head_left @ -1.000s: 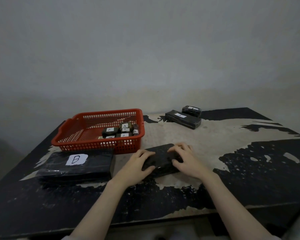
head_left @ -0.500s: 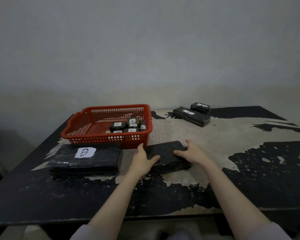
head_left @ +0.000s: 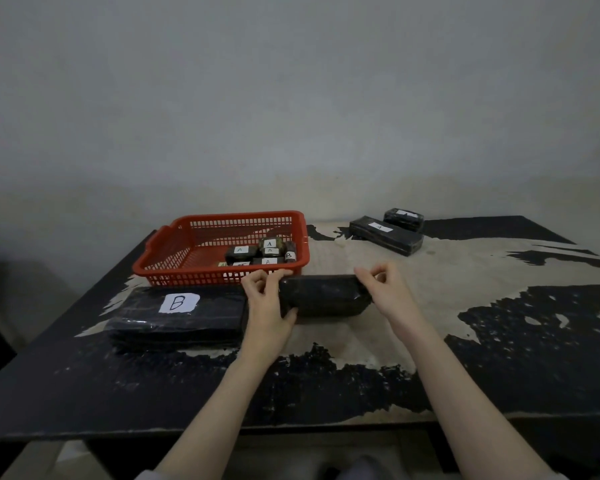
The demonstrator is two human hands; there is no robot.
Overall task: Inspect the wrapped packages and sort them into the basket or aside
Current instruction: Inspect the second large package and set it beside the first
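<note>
Crowding the package (head_left: 321, 294): basket (head_left: 222, 275) behind, B pack (head_left: 177, 315) left; counter (head_left: 465, 282) right lies bare; both hands' (head_left: 269, 306) (head_left: 388, 292) grips clasp its ends.

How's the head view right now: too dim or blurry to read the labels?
Head view: dim, flat light, wide-angle bending at edges; the B label reads clearly; basket labels small but mostly legible; faint glare on the wrap of the held package, where no label shows.
</note>
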